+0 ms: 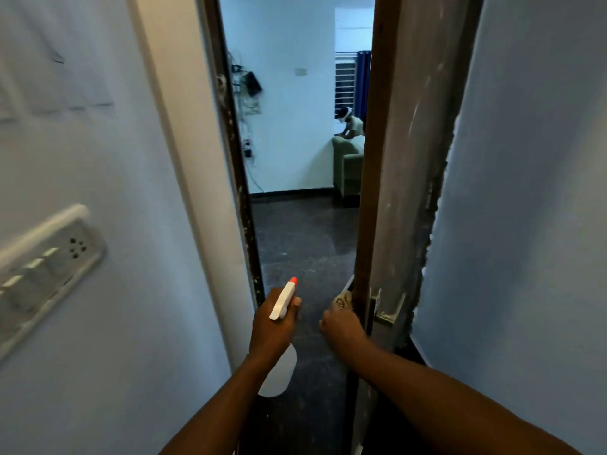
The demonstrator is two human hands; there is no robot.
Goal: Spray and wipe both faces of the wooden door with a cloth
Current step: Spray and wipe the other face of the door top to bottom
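Narrow gap between door frame (235, 152) and door (397, 165), walls (82, 152) close either side.

Pale blue walls (82, 159), dark speckled floor (302, 244), green armchair (348, 169) near barred window (345, 80), blue curtain (364, 80), switchboard (42, 274) at left.

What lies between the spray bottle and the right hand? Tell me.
Bare gap: the head view shows only dark floor between the spray bottle and the right hand, which grips a cloth at the door.
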